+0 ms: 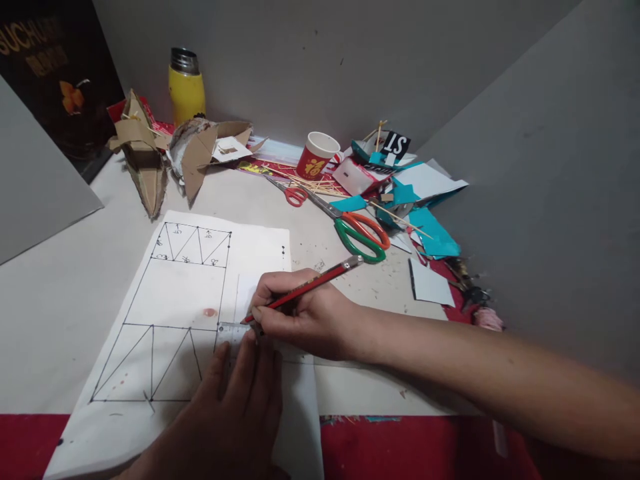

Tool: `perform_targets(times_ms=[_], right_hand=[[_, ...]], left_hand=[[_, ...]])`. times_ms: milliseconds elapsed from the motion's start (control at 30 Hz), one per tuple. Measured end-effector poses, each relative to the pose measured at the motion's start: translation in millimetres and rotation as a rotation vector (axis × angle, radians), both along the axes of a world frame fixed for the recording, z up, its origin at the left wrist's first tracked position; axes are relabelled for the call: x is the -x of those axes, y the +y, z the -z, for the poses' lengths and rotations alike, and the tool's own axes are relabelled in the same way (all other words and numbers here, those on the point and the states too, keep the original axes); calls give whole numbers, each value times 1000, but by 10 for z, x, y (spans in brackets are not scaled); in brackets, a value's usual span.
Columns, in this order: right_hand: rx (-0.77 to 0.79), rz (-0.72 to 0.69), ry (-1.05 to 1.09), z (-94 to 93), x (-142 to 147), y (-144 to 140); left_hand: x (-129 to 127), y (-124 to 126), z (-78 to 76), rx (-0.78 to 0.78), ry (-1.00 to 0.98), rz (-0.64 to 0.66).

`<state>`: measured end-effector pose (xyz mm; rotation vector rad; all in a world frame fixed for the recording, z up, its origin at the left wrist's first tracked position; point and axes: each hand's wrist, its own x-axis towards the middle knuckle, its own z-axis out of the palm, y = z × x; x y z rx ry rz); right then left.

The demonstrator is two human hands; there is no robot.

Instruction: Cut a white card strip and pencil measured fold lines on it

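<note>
Grey walls, pale tabletop (60,313). Flask (187,83) and cardboard models (145,157) far left. Paper (185,293) with drawn grid centre; left hand (235,407) flat, pressing ruler (233,331) on it. Right hand (305,313) grips pencil (305,288), tip at ruler. Scissors (360,233), cup (316,155), scraps right.

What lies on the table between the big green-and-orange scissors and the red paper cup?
In the head view, small red-handled scissors and a scatter of thin wooden sticks lie between the green-and-orange scissors and the red paper cup.

Ruler (231,331) on the paper sheet (165,287); scissors (357,230) behind right, flask (186,85) far behind left.
</note>
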<state>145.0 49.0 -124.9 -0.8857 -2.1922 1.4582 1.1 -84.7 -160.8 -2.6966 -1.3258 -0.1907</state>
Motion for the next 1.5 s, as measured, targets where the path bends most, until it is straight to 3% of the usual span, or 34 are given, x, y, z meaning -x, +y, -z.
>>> perform_targets(times_ms=[700, 1500], right_hand=[[-163, -97, -264, -214, -121, 40], [-85, -111, -349, -377, -331, -14]], left_hand=[[74, 53, -12, 6, -28, 80], [56, 54, -2, -21, -64, 63]])
